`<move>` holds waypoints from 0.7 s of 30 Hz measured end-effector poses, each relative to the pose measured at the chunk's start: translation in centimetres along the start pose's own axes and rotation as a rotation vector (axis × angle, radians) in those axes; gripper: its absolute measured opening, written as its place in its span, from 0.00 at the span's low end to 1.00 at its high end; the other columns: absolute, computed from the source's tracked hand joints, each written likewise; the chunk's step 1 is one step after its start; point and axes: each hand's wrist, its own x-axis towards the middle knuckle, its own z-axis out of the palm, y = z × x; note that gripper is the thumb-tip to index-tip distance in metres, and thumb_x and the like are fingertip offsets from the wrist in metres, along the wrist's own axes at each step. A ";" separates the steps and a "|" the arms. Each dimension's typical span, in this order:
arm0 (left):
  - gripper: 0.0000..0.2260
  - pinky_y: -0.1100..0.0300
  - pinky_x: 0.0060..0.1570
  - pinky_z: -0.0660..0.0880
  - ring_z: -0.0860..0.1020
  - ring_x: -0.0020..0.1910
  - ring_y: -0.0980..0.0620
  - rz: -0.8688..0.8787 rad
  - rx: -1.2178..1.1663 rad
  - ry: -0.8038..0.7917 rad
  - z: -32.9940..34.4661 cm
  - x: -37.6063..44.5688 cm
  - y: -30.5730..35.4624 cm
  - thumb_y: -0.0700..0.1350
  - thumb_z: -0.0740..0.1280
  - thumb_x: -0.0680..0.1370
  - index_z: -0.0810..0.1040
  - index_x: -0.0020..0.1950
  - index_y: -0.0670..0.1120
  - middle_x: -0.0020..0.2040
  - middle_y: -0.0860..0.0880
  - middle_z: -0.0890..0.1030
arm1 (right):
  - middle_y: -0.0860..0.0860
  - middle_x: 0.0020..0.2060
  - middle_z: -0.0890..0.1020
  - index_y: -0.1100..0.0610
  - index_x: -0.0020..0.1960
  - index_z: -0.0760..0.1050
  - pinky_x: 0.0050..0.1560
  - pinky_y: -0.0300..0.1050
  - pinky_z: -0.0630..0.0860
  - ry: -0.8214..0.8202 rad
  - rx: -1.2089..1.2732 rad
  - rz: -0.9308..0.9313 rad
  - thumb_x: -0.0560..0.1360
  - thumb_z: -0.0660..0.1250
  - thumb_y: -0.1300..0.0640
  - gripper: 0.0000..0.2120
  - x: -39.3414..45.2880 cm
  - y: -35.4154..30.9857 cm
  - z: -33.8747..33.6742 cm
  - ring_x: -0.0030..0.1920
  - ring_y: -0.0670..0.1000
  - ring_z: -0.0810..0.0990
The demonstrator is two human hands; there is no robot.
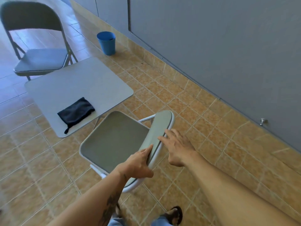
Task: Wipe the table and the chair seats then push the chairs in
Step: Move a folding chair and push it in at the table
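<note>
- Head view: a blue bin stands on the tiled floor near the grey wall; its inside is dark and what it holds cannot be made out.
- The grey tabletop carries a folded black cloth near its close edge, with a short cord hanging off one corner; the table's legs are mostly hidden beneath it.
- The near folding chair sits just beside the tabletop's close corner, its seat facing the tabletop and its backrest toward the person.
- The left hand grips the backrest's top edge, thumb on the padded front; its fingers are hidden behind the rest.
- The right hand is spread wide, straight fingertips touching the backrest's rim, holding nothing.
- A far folding chair stands well apart beyond the tabletop, blurred, its front edge cut off by the tabletop.
- A sandalled foot and trouser hems show at the bottom edge.
- A small metal knob sticks out of the wall.
</note>
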 end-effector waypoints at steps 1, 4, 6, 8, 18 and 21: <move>0.50 0.55 0.59 0.73 0.74 0.60 0.48 0.011 0.006 -0.014 -0.3 -0.7 -0.9 0.56 0.70 0.63 0.45 0.79 0.57 0.71 0.51 0.68 | 0.55 0.77 0.53 0.47 0.75 0.57 0.70 0.60 0.61 -0.016 -0.021 0.008 0.70 0.65 0.59 0.36 0.3 -1.0 0.1 0.75 0.60 0.52; 0.49 0.57 0.59 0.71 0.73 0.62 0.49 0.030 0.010 -0.046 -0.7 -2.9 -3.5 0.55 0.70 0.64 0.45 0.79 0.59 0.73 0.52 0.66 | 0.56 0.75 0.57 0.46 0.73 0.60 0.69 0.60 0.61 -0.037 -0.064 0.031 0.71 0.65 0.58 0.32 1.2 -3.9 0.4 0.73 0.61 0.55; 0.49 0.57 0.61 0.71 0.72 0.63 0.49 0.032 0.009 -0.054 -1.1 -4.2 -5.3 0.54 0.70 0.64 0.46 0.79 0.60 0.74 0.52 0.66 | 0.56 0.72 0.60 0.46 0.69 0.62 0.69 0.61 0.60 -0.029 -0.089 0.041 0.71 0.63 0.57 0.28 1.9 -5.9 0.5 0.71 0.62 0.56; 0.48 0.56 0.63 0.71 0.72 0.64 0.49 0.034 0.007 -0.053 -1.8 -5.3 -6.8 0.52 0.71 0.64 0.47 0.78 0.60 0.74 0.52 0.66 | 0.56 0.71 0.62 0.45 0.68 0.63 0.70 0.65 0.55 -0.023 -0.112 0.062 0.72 0.61 0.56 0.25 2.6 -7.7 0.6 0.71 0.65 0.55; 0.44 0.64 0.62 0.64 0.69 0.67 0.53 0.015 -0.113 -0.002 -3.3 -9.0 -12.9 0.51 0.68 0.64 0.52 0.78 0.62 0.75 0.56 0.64 | 0.57 0.72 0.56 0.48 0.70 0.59 0.66 0.76 0.51 -0.168 -0.054 0.156 0.69 0.59 0.53 0.30 6.4 -14.1 1.4 0.75 0.67 0.40; 0.44 0.61 0.62 0.69 0.71 0.65 0.53 0.006 -0.117 -0.005 -3.7 -9.1 -13.4 0.50 0.69 0.64 0.53 0.77 0.63 0.73 0.56 0.67 | 0.57 0.74 0.54 0.48 0.71 0.58 0.68 0.76 0.51 -0.189 -0.022 0.165 0.70 0.59 0.54 0.30 6.7 -14.6 1.3 0.75 0.67 0.38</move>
